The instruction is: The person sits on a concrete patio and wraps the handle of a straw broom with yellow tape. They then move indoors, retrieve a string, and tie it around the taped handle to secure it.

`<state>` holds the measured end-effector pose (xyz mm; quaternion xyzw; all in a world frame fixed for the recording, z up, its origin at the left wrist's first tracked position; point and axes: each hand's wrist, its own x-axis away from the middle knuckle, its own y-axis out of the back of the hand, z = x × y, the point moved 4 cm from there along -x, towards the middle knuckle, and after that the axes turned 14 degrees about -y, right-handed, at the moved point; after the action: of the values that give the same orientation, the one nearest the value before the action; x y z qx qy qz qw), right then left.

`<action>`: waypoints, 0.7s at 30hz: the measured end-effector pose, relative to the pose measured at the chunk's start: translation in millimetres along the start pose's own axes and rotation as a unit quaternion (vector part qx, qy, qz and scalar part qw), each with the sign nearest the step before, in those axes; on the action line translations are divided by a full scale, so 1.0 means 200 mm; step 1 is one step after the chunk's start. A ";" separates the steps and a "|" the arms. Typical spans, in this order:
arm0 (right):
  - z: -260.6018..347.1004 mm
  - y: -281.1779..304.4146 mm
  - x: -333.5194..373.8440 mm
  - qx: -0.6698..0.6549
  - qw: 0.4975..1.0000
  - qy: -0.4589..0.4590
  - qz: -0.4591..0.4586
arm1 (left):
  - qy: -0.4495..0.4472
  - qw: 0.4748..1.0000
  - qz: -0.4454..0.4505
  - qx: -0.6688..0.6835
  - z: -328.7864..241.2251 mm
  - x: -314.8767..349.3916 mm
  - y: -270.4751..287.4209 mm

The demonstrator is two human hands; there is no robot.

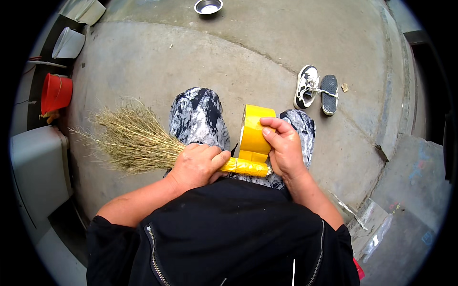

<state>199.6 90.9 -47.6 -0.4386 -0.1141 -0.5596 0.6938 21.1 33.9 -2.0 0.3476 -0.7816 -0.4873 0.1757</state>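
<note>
Across my lap lies a small broom of dry twigs (pixel 131 138), its bushy end spread to the left. Yellow tape is wrapped around its handle (pixel 245 167), which points to the right. My left hand (pixel 198 164) is closed around the broom where the twigs meet the taped part. In my right hand (pixel 284 145) is a wide roll of yellow tape (pixel 257 128), pinched at its edge by thumb and fingers. A strip runs from the roll down to the handle. The palm side of my left hand is hidden.
On the concrete floor ahead stand a metal bowl (pixel 208 6) and, to the right, a pair of shoes (pixel 307 88), one turned sole up. A red bucket (pixel 57 93) and white buckets (pixel 69 44) line the left side, near a pale appliance-like box (pixel 40 167).
</note>
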 end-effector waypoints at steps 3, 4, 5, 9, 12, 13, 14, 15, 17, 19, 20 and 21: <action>0.00 0.00 0.01 -0.028 0.999 0.037 -0.015 | 0.004 1.000 0.019 0.014 0.01 -0.01 0.01; 0.00 0.00 0.02 -0.032 0.999 0.038 -0.011 | 0.005 1.000 0.021 0.022 0.02 -0.01 0.00; 0.01 0.00 0.03 -0.037 0.998 0.041 -0.007 | 0.005 0.999 0.024 0.028 0.02 -0.01 -0.01; 0.03 -0.01 0.06 -0.041 0.997 0.072 0.008 | 0.018 0.997 0.060 0.032 0.04 -0.06 0.00; 0.02 -0.01 0.09 -0.040 0.995 0.090 0.003 | 0.035 0.995 0.081 0.043 0.05 -0.08 -0.01; 0.03 -0.01 0.10 -0.033 0.994 0.101 0.002 | 0.039 0.995 0.084 0.046 0.05 -0.09 0.00; 0.03 -0.01 0.10 -0.026 0.993 0.111 0.002 | 0.044 0.994 0.087 0.050 0.06 -0.10 0.00; 0.04 -0.01 0.10 -0.019 0.992 0.122 0.001 | 0.048 0.993 0.091 0.055 0.06 -0.10 0.00; 0.04 -0.01 0.11 -0.023 0.991 0.135 0.007 | 0.055 0.991 0.100 0.064 0.07 -0.11 -0.01; 0.05 -0.01 0.12 -0.029 0.989 0.148 0.010 | 0.069 0.987 0.121 0.082 0.08 -0.13 0.00; 0.05 -0.01 0.12 -0.033 0.987 0.154 0.011 | 0.076 0.984 0.132 0.092 0.09 -0.14 0.01; 0.05 -0.02 0.13 -0.038 0.986 0.160 0.012 | 0.083 0.979 0.156 0.104 0.10 -0.14 0.01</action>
<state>208.9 81.3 -23.4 -0.3707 0.0246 -0.6179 0.6929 28.6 67.5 -7.1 0.2773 -0.8554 -0.3391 0.2764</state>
